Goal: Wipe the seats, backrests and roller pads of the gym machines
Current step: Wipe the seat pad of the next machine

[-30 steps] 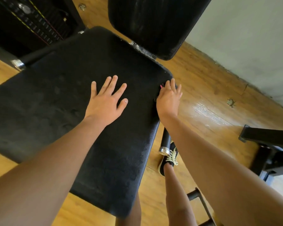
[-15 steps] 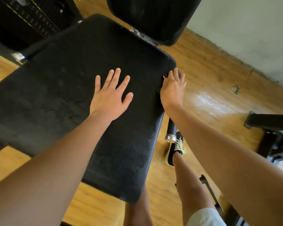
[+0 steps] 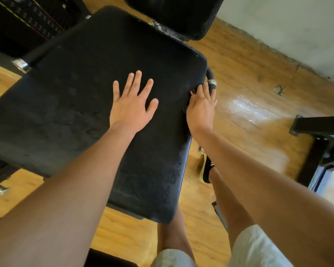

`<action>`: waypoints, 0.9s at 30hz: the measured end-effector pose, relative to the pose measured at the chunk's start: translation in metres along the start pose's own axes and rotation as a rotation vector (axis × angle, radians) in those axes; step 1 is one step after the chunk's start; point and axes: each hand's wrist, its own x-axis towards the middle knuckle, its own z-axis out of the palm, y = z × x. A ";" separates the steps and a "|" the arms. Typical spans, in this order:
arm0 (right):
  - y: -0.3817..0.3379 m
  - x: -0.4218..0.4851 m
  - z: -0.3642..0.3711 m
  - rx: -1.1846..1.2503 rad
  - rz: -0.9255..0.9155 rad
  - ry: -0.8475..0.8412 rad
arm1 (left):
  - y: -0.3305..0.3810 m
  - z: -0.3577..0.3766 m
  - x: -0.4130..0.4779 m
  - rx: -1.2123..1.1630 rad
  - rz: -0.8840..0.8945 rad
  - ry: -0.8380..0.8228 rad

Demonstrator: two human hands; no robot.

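Wood floor below; seat under left hand

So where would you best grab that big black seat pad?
Probably the seat pad by its right edge, coming from the right, beside the right hand: the top is broad and flat, but that edge overhangs the floor, so fingers could curl under.
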 end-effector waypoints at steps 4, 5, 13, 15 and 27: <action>-0.001 0.024 -0.001 -0.067 -0.005 0.017 | -0.001 0.001 0.001 -0.013 0.002 -0.001; -0.002 0.023 -0.001 -0.068 0.008 0.024 | -0.001 0.001 0.000 -0.013 0.004 -0.005; -0.002 -0.051 -0.004 0.017 0.006 -0.038 | -0.001 -0.001 0.000 -0.014 0.011 -0.008; -0.004 -0.054 -0.009 0.041 0.009 -0.054 | -0.001 0.000 -0.002 -0.013 0.013 -0.005; -0.007 -0.083 -0.012 0.093 0.099 -0.077 | -0.002 0.003 -0.053 -0.017 0.067 -0.031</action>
